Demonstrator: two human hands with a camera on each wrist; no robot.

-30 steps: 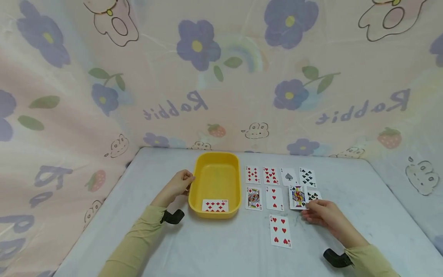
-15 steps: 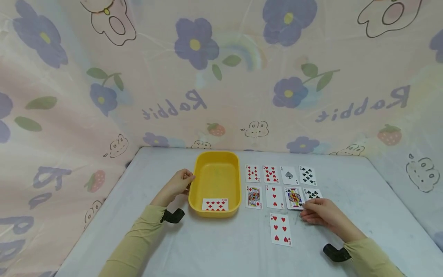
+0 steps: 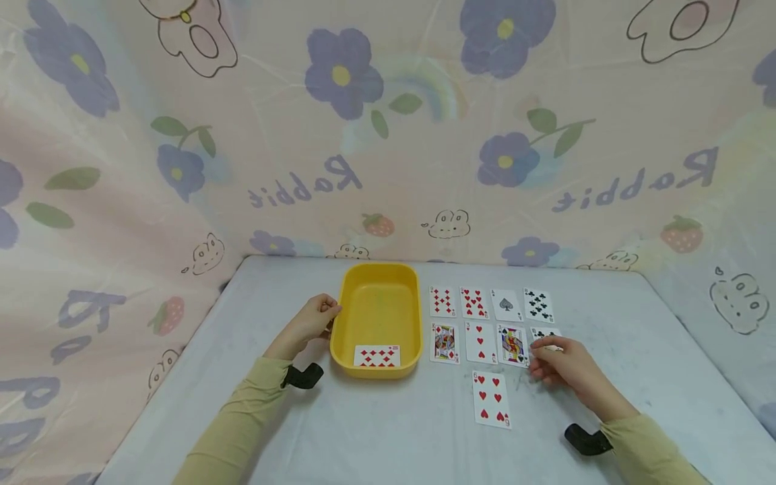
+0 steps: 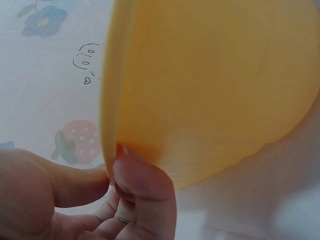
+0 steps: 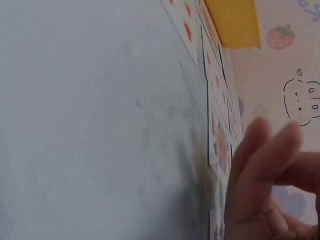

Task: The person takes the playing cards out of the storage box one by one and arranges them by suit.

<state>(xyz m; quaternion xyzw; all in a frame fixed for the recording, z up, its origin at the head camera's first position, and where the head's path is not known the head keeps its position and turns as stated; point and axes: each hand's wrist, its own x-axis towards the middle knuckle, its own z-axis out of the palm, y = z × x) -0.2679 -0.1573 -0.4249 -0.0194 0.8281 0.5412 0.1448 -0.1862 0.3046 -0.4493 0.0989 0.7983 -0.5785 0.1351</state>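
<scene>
In the head view my left hand (image 3: 309,319) pinches the left rim of a yellow plastic tray (image 3: 377,370) between thumb and fingers. The left wrist view shows the thumb outside the rim and a finger inside. A diamond playing card (image 3: 377,356) lies in the tray's near end. My right hand (image 3: 566,367) hovers at the right edge of a spade face card (image 3: 512,345), its fingers loosely bent and holding nothing. It partly covers a club card (image 3: 543,331). Seen from the right wrist, the fingers (image 5: 265,155) stand apart from the cards.
Face-up cards form two rows right of the tray, including an ace of spades (image 3: 506,306), a three of hearts (image 3: 481,343) and a diamond face card (image 3: 445,343). A six of hearts (image 3: 491,399) lies nearer on the white table (image 3: 376,431). Patterned cloth (image 3: 388,148) hangs behind.
The spade face card has slid left off the club card into line with its row, and my right hand has let it go. The left hand has kept its hold on the tray.
</scene>
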